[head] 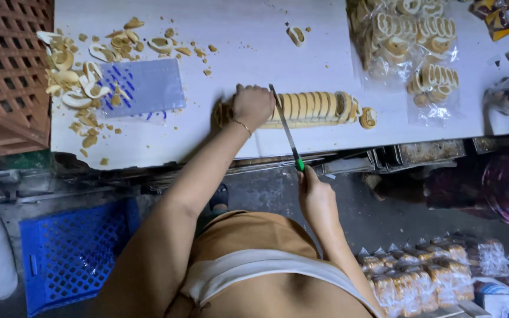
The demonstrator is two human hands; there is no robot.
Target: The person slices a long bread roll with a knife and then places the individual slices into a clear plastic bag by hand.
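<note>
1. The sliced roll (310, 109) lies in the upper middle of the frame on the white table (254, 53), its long axis running left to right; the cut rounds stand on edge, packed side by side, with one loose slice (367, 118) just off its right end.
2. The knife (285, 129) crosses that axis, blade tip at the roll just right of the left hand, green handle pointing down toward the frame's centre.
3. The left hand (251, 106) is nearer: it rests on the roll's left part, fingers curled down over it and pressed together (fingertips hidden).
4. The right hand (316, 197) closes around the knife handle below the table edge, forearm reaching up from the lower right.
5. Outward: scraps and trimmings (81, 76) at upper left, bagged slices (425, 53) at upper right, a blue crate (72, 253) at lower left.
</note>
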